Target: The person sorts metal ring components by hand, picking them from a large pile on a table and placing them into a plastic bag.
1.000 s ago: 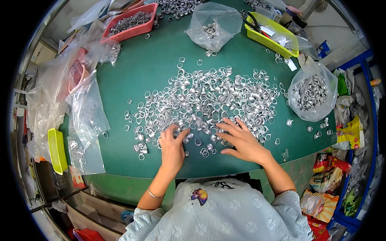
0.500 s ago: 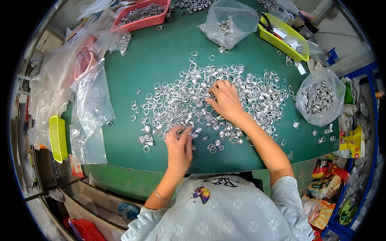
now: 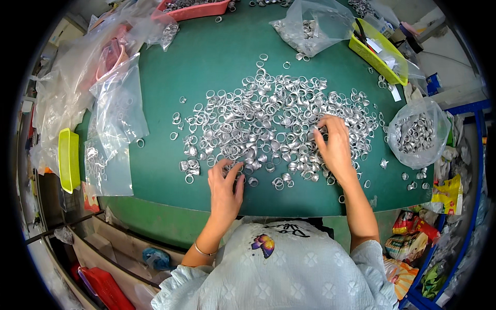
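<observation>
I've slid my right hand (image 3: 336, 150) right, half-curled like my left hand (image 3: 223, 192), holds unclear; sifting round silver metal rings (image 3: 252, 136) apparently wants lightness.

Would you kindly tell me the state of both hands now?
Left hand: half-curled at the rings; grip cannot be told.
Right hand: curled over rings; hold unclear.

Loose silver rings (image 3: 297, 93) cover the green worktop's (image 3: 160, 175) middle, clear plastic bags (image 3: 120, 121) drape its left edge, a pink basket (image 3: 196, 14) and a slumped ring bag (image 3: 310, 41) sit toward its far edge, and a lime basket (image 3: 374, 58) and rounder ring bag (image 3: 417, 133) line its right edge.
</observation>
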### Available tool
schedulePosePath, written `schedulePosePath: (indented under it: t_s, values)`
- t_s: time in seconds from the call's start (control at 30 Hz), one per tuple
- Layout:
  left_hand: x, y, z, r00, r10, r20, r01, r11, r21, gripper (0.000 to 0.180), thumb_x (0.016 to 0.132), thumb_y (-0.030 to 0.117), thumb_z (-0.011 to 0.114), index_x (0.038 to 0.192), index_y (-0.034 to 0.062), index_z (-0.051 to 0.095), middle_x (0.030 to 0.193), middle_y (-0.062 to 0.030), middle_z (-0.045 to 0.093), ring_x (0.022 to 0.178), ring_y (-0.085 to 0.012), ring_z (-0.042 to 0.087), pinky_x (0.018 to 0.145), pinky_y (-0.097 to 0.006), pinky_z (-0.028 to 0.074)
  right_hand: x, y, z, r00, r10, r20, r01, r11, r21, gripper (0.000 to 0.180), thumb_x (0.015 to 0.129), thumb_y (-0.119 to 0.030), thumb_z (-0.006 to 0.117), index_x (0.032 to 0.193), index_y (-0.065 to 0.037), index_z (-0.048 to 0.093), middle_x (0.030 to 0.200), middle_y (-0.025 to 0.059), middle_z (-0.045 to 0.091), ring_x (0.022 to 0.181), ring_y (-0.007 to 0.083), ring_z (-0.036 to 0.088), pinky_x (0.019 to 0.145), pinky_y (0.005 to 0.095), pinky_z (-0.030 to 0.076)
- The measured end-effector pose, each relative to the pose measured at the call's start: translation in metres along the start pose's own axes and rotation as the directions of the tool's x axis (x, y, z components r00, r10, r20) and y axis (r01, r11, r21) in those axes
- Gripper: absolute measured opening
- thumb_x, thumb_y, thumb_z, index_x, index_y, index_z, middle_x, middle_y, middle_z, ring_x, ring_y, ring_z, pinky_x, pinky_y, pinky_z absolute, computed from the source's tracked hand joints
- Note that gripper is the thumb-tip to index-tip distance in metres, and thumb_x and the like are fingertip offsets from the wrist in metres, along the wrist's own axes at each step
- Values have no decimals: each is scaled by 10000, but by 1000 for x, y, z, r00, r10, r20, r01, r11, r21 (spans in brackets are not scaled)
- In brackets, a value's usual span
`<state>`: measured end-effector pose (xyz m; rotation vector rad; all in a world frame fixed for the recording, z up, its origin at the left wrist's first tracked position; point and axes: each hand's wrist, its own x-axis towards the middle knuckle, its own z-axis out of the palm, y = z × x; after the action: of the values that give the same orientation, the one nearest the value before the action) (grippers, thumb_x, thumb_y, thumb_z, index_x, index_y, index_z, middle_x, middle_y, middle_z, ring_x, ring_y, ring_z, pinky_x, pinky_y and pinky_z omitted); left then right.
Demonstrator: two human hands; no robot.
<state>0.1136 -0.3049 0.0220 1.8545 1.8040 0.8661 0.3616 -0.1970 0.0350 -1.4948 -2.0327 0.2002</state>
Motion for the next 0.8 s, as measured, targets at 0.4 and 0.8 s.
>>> schedulePosePath:
  t_s: [0.4, 0.8]
  values:
    - [-1, -11, 2, 999, -7, -54, 10, 998, 58, 343, 685, -4, 660, 1007, 102, 612, 1097, -79, 472, 887, -265, 427, 797, -372, 342, -48, -5, -14, 926, -91, 367, 180, 959, -217, 431, 816, -247, 579, 1224, -135, 498, 1312, 85, 415, 1249, 308, 332, 1003, 476, 281]
    - [-3, -6, 1, 979, -2, -203, 17, 997, 70, 303, 724, -74, 570, 993, 62, 606, 1078, -118, 464, 877, -265, 429, 820, -359, 358, -66, 51, -50, 983, 183, -33, -186, 967, -176, 372, 854, -103, 517, 1216, -31, 467, 1238, 148, 474, 1198, 308, 397, 999, 399, 283]
